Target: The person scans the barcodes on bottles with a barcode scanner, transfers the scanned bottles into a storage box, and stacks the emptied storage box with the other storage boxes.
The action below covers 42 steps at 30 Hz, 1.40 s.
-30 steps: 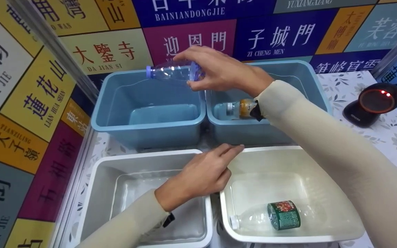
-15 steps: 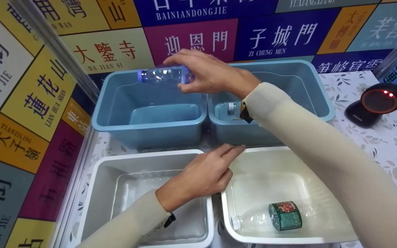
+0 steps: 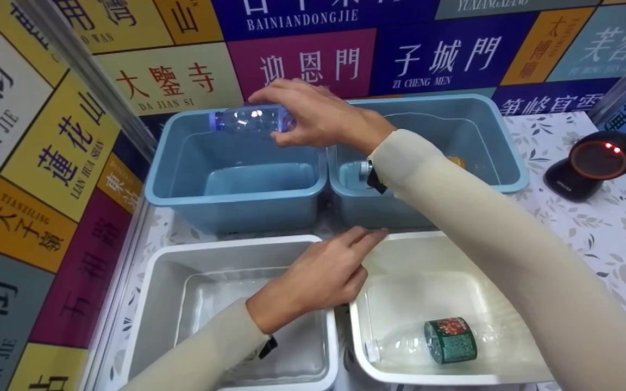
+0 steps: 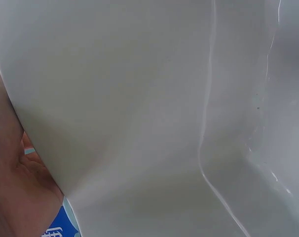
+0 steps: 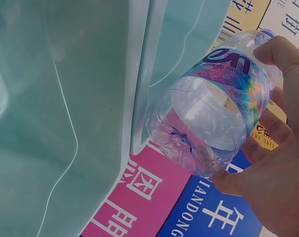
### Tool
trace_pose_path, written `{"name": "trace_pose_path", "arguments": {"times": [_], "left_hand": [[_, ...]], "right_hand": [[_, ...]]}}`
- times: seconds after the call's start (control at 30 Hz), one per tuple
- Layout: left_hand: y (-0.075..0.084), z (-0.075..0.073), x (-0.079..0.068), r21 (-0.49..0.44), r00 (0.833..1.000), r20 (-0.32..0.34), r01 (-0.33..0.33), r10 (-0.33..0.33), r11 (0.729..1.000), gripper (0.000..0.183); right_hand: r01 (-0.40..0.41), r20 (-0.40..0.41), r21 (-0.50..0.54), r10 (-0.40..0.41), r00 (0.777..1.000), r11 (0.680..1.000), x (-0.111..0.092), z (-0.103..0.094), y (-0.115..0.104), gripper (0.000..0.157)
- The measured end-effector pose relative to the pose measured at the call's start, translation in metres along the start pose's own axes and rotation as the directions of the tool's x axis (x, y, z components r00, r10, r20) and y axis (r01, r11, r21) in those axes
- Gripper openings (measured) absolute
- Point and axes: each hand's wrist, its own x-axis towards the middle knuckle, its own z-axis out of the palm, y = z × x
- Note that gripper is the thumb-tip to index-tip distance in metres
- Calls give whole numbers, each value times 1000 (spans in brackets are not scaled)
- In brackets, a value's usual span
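My right hand [image 3: 321, 117] grips a clear plastic water bottle [image 3: 245, 118] with a purple cap. The bottle lies nearly level above the left blue bin [image 3: 237, 199], its cap pointing left. In the right wrist view, fingers and thumb wrap the side of this water bottle [image 5: 213, 108], and its colourful label and base show. My left hand [image 3: 318, 269] rests at the neighbouring rims of the two white bins, holding nothing, fingers relaxed. The left wrist view is mostly the inner wall of the left white bin [image 4: 130, 98], with part of the hand [image 4: 26, 192] outside its rim.
In the right white bin [image 3: 400, 260] lies a clear bottle with a green label [image 3: 451, 340]. The right blue bin [image 3: 470, 127] holds a bottle [image 3: 364, 168], mostly hidden by my sleeve. A black scanner [image 3: 590, 165] stands at the right on the floral tabletop [image 3: 612, 239].
My right hand has moved left and slightly down with the water bottle, from near the divide of the blue bins to over the left one. The left hand has stayed put.
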Motion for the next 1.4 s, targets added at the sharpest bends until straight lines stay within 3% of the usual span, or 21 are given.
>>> {"name": "trace_pose_path", "arguments": {"times": [0.3,0.8,1.4], "left_hand": [[0,0,-1,23,1000,-17,-10,10,1000,62],[-1,-1,0,1,1000,3,-11,11,1000,62],[-1,0,-1,22,1000,-3,-12,12,1000,61]], "right_hand": [[54,-11,-18,-54,998,998,13,3,-2,69],[42,10,-23,-42,999,999,23,14,-6,68],[29,8,-68,-28,1000,997,18,12,-5,68]]}}
